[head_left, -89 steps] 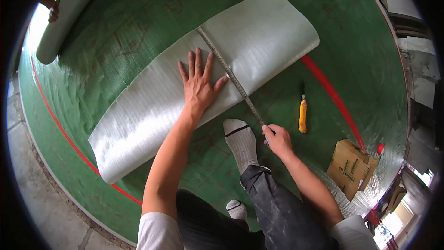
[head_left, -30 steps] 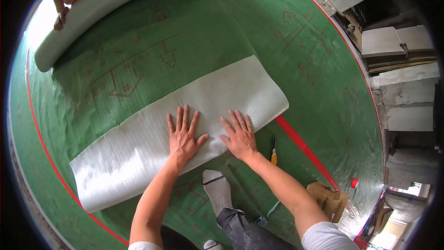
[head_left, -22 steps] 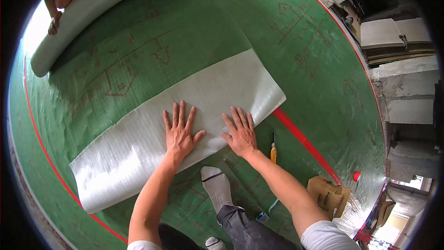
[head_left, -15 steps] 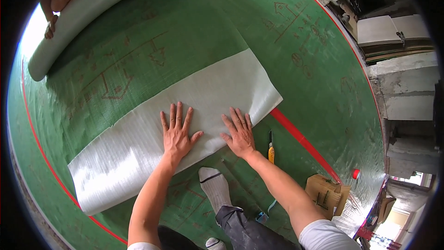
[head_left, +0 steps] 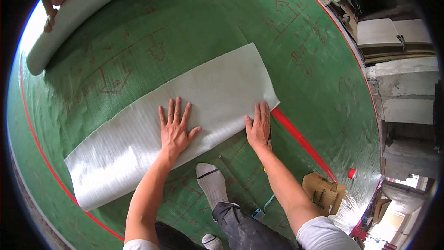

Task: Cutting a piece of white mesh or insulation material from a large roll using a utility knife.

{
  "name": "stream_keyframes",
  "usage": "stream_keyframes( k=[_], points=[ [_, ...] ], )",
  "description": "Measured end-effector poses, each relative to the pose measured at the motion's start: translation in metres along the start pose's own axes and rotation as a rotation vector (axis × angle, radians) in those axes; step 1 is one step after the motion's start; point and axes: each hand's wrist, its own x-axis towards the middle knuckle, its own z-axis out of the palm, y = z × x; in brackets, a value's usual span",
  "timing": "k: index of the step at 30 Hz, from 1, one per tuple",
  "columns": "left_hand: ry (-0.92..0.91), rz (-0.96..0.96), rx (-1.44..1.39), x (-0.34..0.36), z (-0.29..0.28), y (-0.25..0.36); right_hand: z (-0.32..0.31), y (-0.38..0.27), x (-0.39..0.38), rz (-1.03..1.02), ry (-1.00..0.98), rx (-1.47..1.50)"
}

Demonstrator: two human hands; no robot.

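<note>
A white, sheeny sheet, folded along its near edge, lies on green floor film. My left hand rests flat on it with fingers spread. Against the near edge, toward the right end, my right hand lies with straight fingers held closer together. Beside and partly beneath my right arm, a yellow utility knife is mostly hidden. A blue tape measure sits on the floor near my socked foot, away from both hands.
At upper left another person's hand rests on a long white roll. A folded cardboard piece and small red object lie right of my arm. Red tape crosses the film. Stacked boards stand beyond the floor's edge.
The tape measure, held across the sheet three seconds back, is out of my right hand. That hand has since slid rightward to the edge, fingers closer together. My left hand stays flat.
</note>
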Motion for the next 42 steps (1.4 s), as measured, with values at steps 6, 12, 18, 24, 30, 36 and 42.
stream_keyframes(
  k=[6, 12, 18, 24, 30, 36, 42],
  points=[
    [0.002, -0.002, -0.103, -0.008, -0.01, -0.012, -0.019, -0.098, 0.027, -0.287, -0.047, 0.138],
    [0.084, 0.036, -0.015, 0.005, 0.015, -0.003, 0.016, -0.178, 0.059, -0.597, -0.12, 0.239],
    [0.175, 0.009, -0.223, -0.006, 0.015, -0.002, 0.069, -0.143, 0.033, -0.518, -0.125, 0.22],
    [0.132, 0.05, -0.304, -0.013, 0.0, -0.021, 0.087, -0.131, 0.033, -0.573, -0.111, 0.181],
    [-0.033, 0.299, -0.46, -0.092, -0.047, 0.019, 0.066, -0.12, 0.046, -0.54, -0.133, 0.026],
    [-0.096, 0.074, -0.216, -0.152, -0.02, 0.009, 0.07, -0.146, 0.037, -0.512, -0.127, 0.04],
    [-0.058, 0.013, -0.18, -0.173, 0.002, -0.021, 0.072, -0.114, 0.048, -0.56, -0.065, 0.059]
  ],
)
